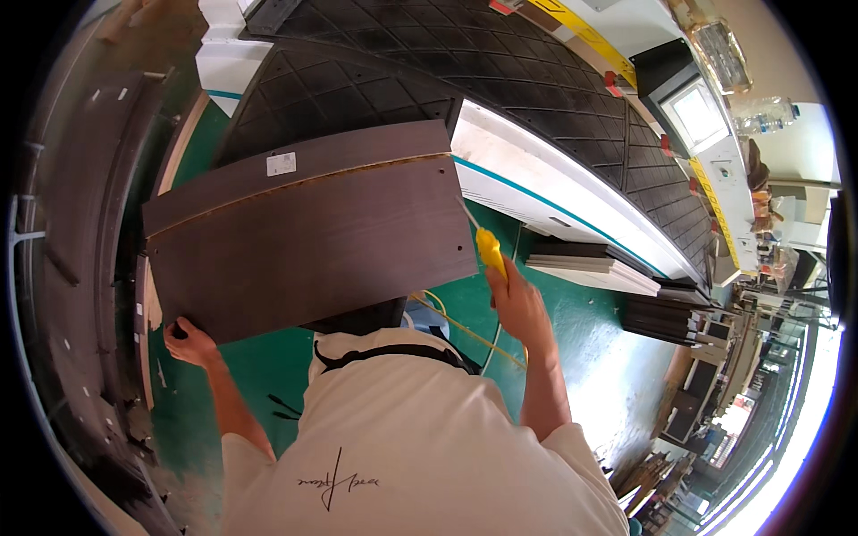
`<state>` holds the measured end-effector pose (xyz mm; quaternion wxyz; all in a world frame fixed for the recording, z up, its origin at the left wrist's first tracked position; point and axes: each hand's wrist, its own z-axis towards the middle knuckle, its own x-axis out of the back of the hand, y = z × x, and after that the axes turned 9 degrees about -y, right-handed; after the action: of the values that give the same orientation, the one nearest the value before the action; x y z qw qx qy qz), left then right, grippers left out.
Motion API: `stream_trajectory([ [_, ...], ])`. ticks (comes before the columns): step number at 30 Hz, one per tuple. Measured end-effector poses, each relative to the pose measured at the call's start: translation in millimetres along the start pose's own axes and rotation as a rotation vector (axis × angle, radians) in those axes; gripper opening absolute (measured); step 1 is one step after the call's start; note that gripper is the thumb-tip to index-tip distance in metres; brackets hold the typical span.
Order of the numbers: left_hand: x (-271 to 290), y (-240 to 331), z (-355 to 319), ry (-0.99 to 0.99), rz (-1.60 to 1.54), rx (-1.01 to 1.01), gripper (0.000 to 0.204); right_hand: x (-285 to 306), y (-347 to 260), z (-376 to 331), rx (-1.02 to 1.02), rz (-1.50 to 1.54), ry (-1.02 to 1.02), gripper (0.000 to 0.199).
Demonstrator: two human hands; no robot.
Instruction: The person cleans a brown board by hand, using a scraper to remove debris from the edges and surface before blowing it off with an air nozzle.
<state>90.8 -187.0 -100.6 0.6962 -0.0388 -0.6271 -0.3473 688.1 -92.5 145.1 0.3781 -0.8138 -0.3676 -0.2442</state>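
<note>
A dark brown board [313, 237] lies across in front of me, with small holes near its right end. Along its far side runs a second brown strip [375, 147] with a white label, and a light raw edge shows between the two. My left hand [191, 345] is closed at the board's near left corner, fingers curled against the edge. In my right hand [524, 311] is a screwdriver [491, 250], gripped by its yellow handle. Its thin shaft points up and left to the board's right edge; whether the tip touches is too small to tell.
Behind the board stands a large conveyor with a black gridded belt [393, 54] and white side frame [554, 210]. Stacked panels [590, 268] rest on the green floor [572, 330] at right. Long brown boards [80, 268] line the left. A yellow hose [474, 330] trails beside me.
</note>
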Motion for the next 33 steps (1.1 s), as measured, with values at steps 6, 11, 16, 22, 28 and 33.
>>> stream_trajectory([
  [6, 5.4, 1.7, 0.8, -0.009, -0.040, -0.010, 0.050, -5.5, 8.9, 58.2, 0.012, 0.301, -0.082, 0.041],
  [11, -2.1, 25.8, 15.9, -0.046, -0.036, -0.084, 0.054, -54.3, 85.4, 165.7, 0.252, 0.704, 0.056, 0.039],
  [16, -22.9, 62.2, 12.9, -0.022, 0.154, -0.138, 0.053, -65.7, 110.2, 181.9, 0.135, 0.986, -0.043, 0.032],
  [22, -53.0, 192.5, -56.3, -0.019, -0.104, -0.457, 0.055, -52.6, 214.1, 121.7, -0.051, 1.259, 0.257, 0.029],
  [28, -60.6, 353.1, -169.0, -0.408, -0.391, -0.856, 0.066, -66.1, 245.6, 70.2, -0.070, 1.460, 0.462, 0.041],
  [33, -73.2, 409.3, -223.5, -0.617, -0.607, -1.153, 0.067, -95.6, 215.0, 76.0, -0.103, 1.411, 0.459, 0.046],
])
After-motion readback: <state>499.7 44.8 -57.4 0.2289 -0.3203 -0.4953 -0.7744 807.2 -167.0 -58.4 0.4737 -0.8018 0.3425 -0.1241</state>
